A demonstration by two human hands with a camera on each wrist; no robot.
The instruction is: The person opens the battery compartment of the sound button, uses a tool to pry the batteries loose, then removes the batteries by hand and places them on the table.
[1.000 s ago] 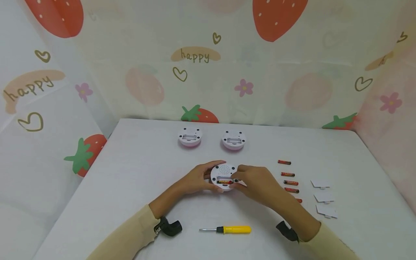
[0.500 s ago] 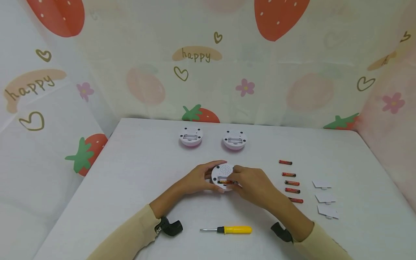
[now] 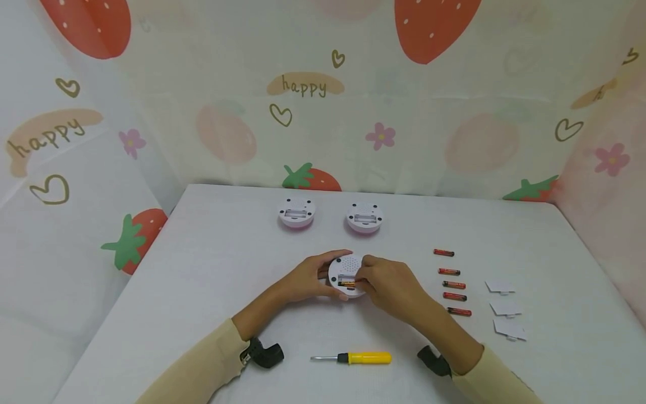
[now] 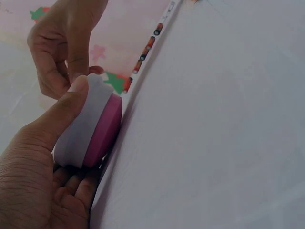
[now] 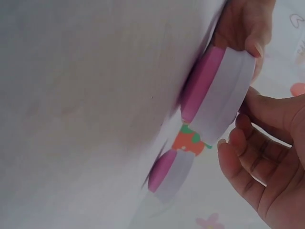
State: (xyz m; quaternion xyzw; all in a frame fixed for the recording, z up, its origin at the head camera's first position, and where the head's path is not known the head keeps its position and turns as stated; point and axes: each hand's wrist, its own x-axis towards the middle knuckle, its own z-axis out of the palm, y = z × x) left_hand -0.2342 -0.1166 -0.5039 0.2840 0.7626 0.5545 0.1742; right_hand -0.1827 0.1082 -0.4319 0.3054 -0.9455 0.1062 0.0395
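My left hand [image 3: 309,279] grips the edge of a round white device with a pink lower half [image 4: 82,128], thumb on the near side. Its underside faces up, showing speaker holes and a battery compartment. In that compartment lies a red-and-black battery [image 3: 346,284], its right end covered by the fingers of my right hand [image 3: 391,283]. Thumb and index finger of that hand pinch at the battery's right end; the exact contact is hidden. In the right wrist view the right thumb [image 5: 269,109] meets the device's white face.
Two similar devices, the left [image 3: 296,214] and the right [image 3: 364,218], stand behind with uncovered compartments. Several loose batteries [image 3: 454,285] form a column to the right, beside three white covers [image 3: 506,308]. A yellow-handled screwdriver [image 3: 368,358] lies in front on the white table [image 3: 212,241].
My right hand has shifted slightly left over the compartment, hiding the battery's right end. The visible part of the battery looks more orange than before. My left hand keeps its grip.
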